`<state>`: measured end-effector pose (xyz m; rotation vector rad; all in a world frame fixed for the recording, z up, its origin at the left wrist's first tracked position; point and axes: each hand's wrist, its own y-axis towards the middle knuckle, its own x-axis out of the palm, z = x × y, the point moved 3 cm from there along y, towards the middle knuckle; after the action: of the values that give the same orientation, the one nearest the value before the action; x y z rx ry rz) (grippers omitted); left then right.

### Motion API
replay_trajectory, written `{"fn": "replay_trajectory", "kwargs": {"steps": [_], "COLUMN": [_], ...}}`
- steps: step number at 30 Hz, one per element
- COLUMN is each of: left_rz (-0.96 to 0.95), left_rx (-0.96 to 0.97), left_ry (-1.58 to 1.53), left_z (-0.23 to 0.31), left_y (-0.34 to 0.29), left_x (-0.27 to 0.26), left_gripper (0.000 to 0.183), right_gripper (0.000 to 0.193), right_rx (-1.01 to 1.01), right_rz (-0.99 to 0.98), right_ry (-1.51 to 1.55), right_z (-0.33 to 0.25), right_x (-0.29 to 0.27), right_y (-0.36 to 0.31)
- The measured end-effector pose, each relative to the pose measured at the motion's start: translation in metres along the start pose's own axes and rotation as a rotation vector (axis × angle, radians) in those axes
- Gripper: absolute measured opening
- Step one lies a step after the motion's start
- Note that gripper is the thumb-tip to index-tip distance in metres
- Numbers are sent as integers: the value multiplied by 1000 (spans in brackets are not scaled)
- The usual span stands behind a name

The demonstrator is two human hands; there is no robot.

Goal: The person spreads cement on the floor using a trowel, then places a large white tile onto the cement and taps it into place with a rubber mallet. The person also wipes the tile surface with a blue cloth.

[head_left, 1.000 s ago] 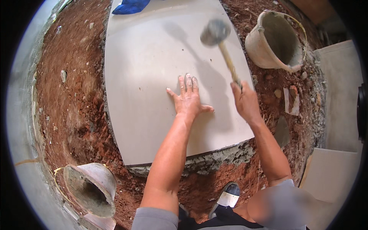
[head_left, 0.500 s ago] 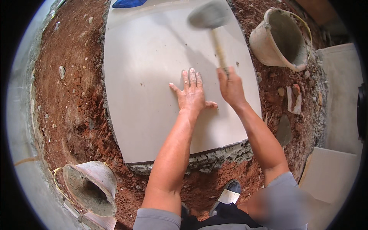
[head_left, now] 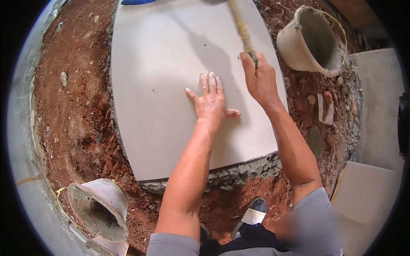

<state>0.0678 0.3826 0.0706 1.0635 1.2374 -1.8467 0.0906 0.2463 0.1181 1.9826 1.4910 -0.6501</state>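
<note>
Flat on a large pale tile [head_left: 149, 128] rests my left hand [head_left: 211, 103], its fingers spread. To the right, my right hand [head_left: 261, 80] is wrapped round the lower end of a mallet's wooden handle [head_left: 240, 26] and holds it raised over the tile. Only a sliver of the mallet head shows at the top edge; the rest is cut off by the picture. The mallet's shadow falls across the tile beyond my left hand. Grey mortar [head_left: 239, 174] shows under the tile's near edge.
Reddish soil [head_left: 72, 123] surrounds the tile. A mortar-stained bucket [head_left: 301, 42] stands at the far right, and another bucket [head_left: 100, 205] lies tipped at the near left. A blue object [head_left: 137, 1] touches the top edge. My sandalled foot [head_left: 255, 212] is below the tile.
My right hand has lifted the mallet up and away, so its head has mostly left the picture. My left hand stays pressed on the tile; the whole view has shifted slightly.
</note>
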Motion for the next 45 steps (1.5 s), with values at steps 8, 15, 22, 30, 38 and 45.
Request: {"fn": "replay_trajectory", "kwargs": {"steps": [8,15,22,30,38,45], "left_rz": [-31,-3,-36,-55,-65,-53], "left_rx": [-14,-13,-3,-6,23,26], "left_ry": [23,24,11,-26,-29,-28], "left_z": [1,1,0,-2,-2,-4], "left_y": [2,3,2,5,3,5], "left_x": [-2,-3,-2,-1,-4,-4], "left_gripper": [136,135,135,136,132,133], "right_gripper": [46,47,49,50,50,48], "right_rx": [108,140,157,184,201,238], "right_rz": [-98,-251,-2,-15,-80,-158], "right_ry": [-124,-392,-33,-16,-85,-124], "right_z": [9,18,10,13,5,7], "right_x": [-21,-8,-8,-4,8,-8], "right_y": [16,12,16,17,14,12]}}
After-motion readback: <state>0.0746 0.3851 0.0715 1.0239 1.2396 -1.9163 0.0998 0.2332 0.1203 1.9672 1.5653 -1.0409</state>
